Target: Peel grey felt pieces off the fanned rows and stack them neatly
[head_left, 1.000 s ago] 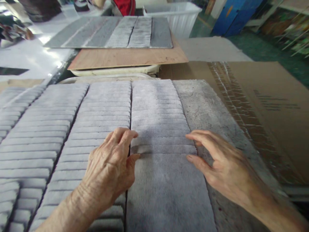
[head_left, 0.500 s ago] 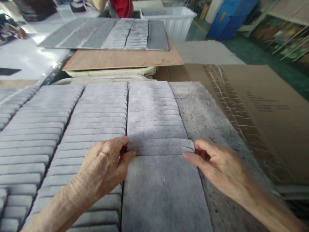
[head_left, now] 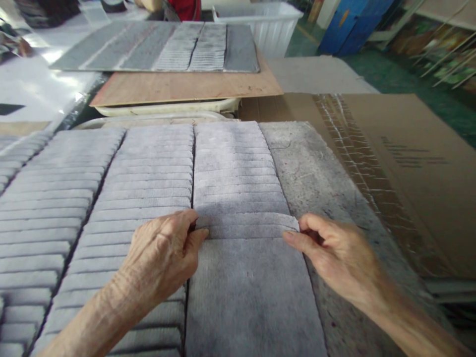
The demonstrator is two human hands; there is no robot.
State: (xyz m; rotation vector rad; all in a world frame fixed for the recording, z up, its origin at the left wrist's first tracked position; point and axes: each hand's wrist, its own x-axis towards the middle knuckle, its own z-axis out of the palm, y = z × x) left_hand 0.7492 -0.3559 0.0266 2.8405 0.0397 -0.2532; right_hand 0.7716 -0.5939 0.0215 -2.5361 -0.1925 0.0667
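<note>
Overlapping grey fabric pieces point(head_left: 238, 158) lie in a column on a speckled grey board. Across this column, my left hand point(head_left: 167, 248) pinches the left edge of a grey fabric strip point(head_left: 245, 225), thumb below and fingers curled. At the strip's right end my right hand point(head_left: 327, 248) pinches the other edge between thumb and fingers. Below the strip, a smooth grey fabric piece point(head_left: 253, 292) lies flat. To the left run more columns of overlapped grey pieces point(head_left: 145, 183), partly hidden under my left forearm.
The speckled board point(head_left: 308, 163) borders flattened cardboard point(head_left: 416, 173) on the right. Beyond, a plywood sheet point(head_left: 186, 88) carries a grey board point(head_left: 107, 47) with more fabric pieces. A white bin point(head_left: 260, 27) and a blue cabinet point(head_left: 351, 25) stand behind. A person in red is partly visible.
The view has shifted slightly, with the background and left columns a little higher and further left. Both hands keep their pinch on the strip, nearly unmoved.
</note>
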